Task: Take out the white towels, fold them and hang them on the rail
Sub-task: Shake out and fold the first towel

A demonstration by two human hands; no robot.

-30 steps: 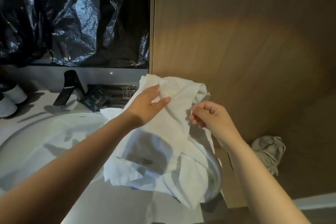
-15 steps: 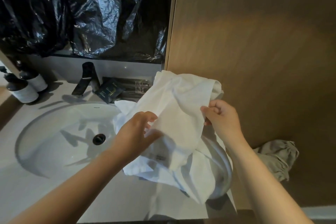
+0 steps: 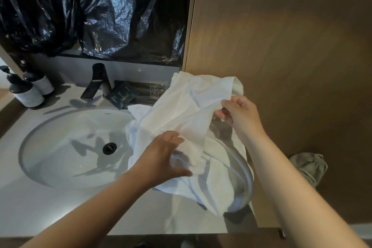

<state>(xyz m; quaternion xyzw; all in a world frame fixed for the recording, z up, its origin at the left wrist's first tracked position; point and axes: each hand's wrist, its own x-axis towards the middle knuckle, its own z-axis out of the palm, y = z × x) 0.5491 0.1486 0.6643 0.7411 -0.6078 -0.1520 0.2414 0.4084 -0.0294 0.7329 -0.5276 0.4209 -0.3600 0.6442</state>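
Observation:
A white towel is lifted above a heap of more white towels lying in a round white basin on the counter's right end. My right hand pinches the raised towel's upper right edge. My left hand is lower, at the towel's bottom edge, its fingers spread and loosely curved against the cloth; a firm grip there is not plain. No rail is in view.
An oval sink with a black drain fills the counter's left. Behind it stand a black tap, two dark pump bottles and dark packets. Black plastic covers the mirror. A wooden wall and a grey bag are at right.
My left hand has dropped from the towel's top to its lower edge. My right hand keeps its pinch and has lifted the edge slightly. The view has swung left, showing more sink.

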